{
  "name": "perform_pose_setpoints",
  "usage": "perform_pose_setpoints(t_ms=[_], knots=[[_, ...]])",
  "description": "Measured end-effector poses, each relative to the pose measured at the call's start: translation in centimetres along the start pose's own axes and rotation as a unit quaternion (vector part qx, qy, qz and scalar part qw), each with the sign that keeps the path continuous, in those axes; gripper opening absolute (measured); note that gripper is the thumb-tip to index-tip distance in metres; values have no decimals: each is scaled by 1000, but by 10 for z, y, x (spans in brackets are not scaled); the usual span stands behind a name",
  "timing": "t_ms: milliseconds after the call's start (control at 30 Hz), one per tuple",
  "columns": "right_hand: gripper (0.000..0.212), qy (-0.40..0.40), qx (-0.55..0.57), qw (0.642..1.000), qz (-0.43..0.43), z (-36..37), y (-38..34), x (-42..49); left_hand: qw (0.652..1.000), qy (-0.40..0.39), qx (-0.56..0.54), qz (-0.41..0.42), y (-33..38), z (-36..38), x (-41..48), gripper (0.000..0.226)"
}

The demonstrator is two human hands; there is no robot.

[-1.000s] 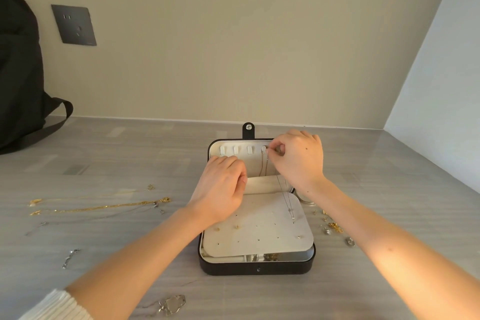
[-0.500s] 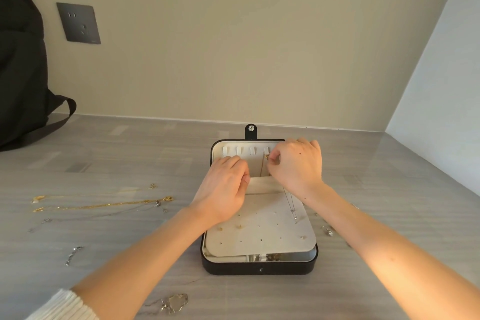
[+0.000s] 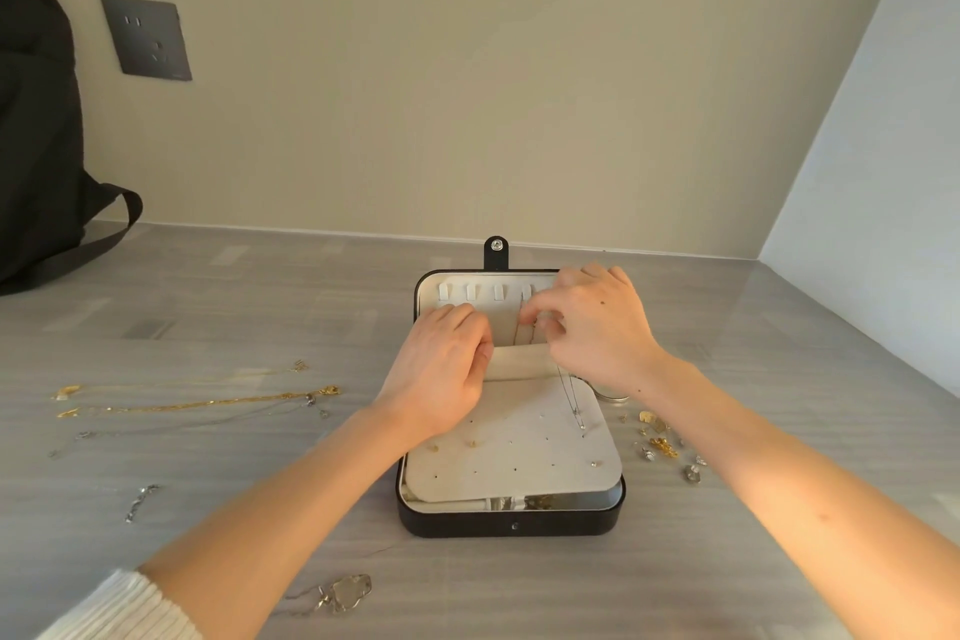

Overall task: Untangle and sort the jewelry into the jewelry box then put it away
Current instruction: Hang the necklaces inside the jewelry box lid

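A beige wall [image 3: 467, 68] fills the far side of the scene and meets a paler white wall [image 3: 883, 146] at the right corner. Below them runs a grey, wood-grained tabletop [image 3: 234, 317] with a slight sheen that catches light along its right part. A black bag [image 3: 36, 146] leans at the far left, its strap looping down onto the surface. A dark socket plate [image 3: 146, 38] sits on the beige wall just right of the bag.

The jewelry box [image 3: 511, 525], black outside and cream inside, lies open at the middle of the table. Its lid lies back toward the wall, with the snap tab [image 3: 496, 252] at the far edge. A cream earring panel [image 3: 519, 457] covers the near half and bears a few small studs.

The left hand [image 3: 441, 379] rests at the lid's pocket with its fingers curled under; I cannot tell whether it grips anything. The right hand [image 3: 597, 327] is over the lid beside the row of hooks, thumb and fingertip pinched together on a thin chain [image 3: 569, 395] that trails down across the panel. A white ribbed sleeve [image 3: 119, 608] shows at the near left.

Gold chains [image 3: 197, 403] lie stretched out left of the box. A silver pendant [image 3: 348, 592] sits near the front edge, and a short silver piece [image 3: 140, 502] lies on the near left. A scatter of small gold and silver pieces [image 3: 662, 447] lies just right of the box.
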State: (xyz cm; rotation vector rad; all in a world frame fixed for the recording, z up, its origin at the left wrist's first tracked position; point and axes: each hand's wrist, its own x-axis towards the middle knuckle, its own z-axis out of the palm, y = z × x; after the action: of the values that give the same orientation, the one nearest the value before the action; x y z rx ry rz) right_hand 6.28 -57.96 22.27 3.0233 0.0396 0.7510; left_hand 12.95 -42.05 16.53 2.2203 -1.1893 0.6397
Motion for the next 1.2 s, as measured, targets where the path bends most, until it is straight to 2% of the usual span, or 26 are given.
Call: perform_pose_setpoints(t_ms=[100, 233, 333, 433, 533, 667, 800, 933, 1067, 1200], knots=[[44, 47, 18, 998, -23, 2, 5, -3, 1000, 1, 4, 1, 0, 0, -1, 25], [46, 27, -40, 996, -68, 4, 9, -9, 1000, -1, 5, -7, 1, 0, 0, 18], [41, 60, 41, 995, -61, -9, 22, -18, 1000, -2, 5, -6, -1, 1, 0, 16], [25, 8, 129, 991, -40, -24, 41, -38, 1000, -1, 4, -2, -2, 2, -1, 14], [24, 5, 52, 992, -112, -24, 45, -59, 1000, 1, 7, -1, -3, 4, 0, 13], [22, 35, -66, 974, -212, -15, 37, -64, 1000, 6, 10, 1, -4, 4, 0, 13], [22, 30, -122, 961, -247, -13, 33, -58, 1000, 0, 11, 1, -4, 4, 0, 14], [17, 25, -146, 950, -274, -14, 34, -57, 1000, 4, 4, 1, -4, 4, 0, 12], [25, 47, -167, 941, -292, -15, 38, -58, 1000, 4, 8, -3, -4, 4, 0, 13], [15, 33, -115, 945, -306, -17, 38, -61, 1000, -1, 12, -3, -4, 4, 0, 13]])
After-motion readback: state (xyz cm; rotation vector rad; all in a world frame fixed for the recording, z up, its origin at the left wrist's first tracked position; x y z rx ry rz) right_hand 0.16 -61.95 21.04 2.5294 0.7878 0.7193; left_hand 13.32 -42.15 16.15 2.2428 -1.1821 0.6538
